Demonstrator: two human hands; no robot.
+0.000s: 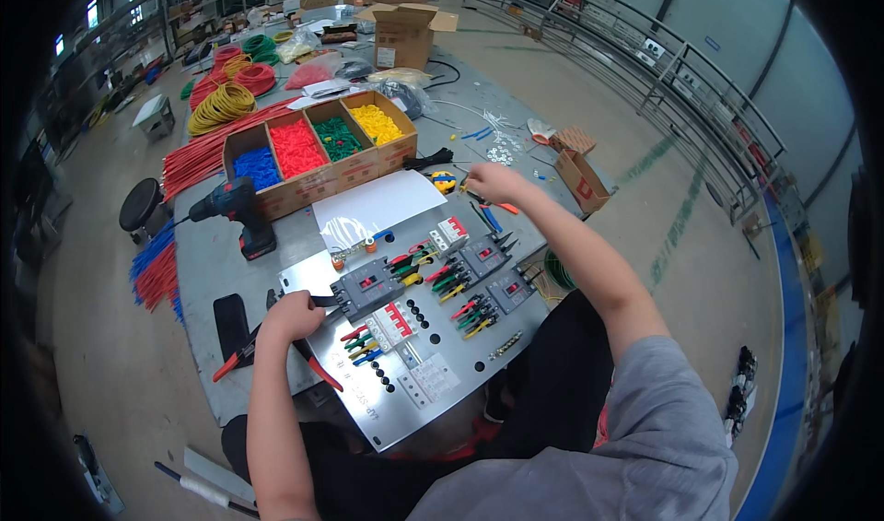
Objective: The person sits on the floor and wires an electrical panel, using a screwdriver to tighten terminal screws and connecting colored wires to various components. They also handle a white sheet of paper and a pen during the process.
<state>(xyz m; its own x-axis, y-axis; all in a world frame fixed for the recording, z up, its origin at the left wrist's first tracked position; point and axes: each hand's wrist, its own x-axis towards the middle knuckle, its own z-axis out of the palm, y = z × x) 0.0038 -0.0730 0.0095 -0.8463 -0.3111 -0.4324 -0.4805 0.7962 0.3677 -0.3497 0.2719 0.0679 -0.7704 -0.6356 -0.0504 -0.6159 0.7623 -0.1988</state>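
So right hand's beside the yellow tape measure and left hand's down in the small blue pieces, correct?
Left hand is wrong: the head view shows it at the red-handled tool, by the left edge of the metal panel, not in the small blue pieces. Right hand is beside the yellow tape measure.

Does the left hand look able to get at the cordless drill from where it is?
Likely yes: the cordless drill stands on the table beyond the left hand, somewhat to its left, and nothing tall appears between them.
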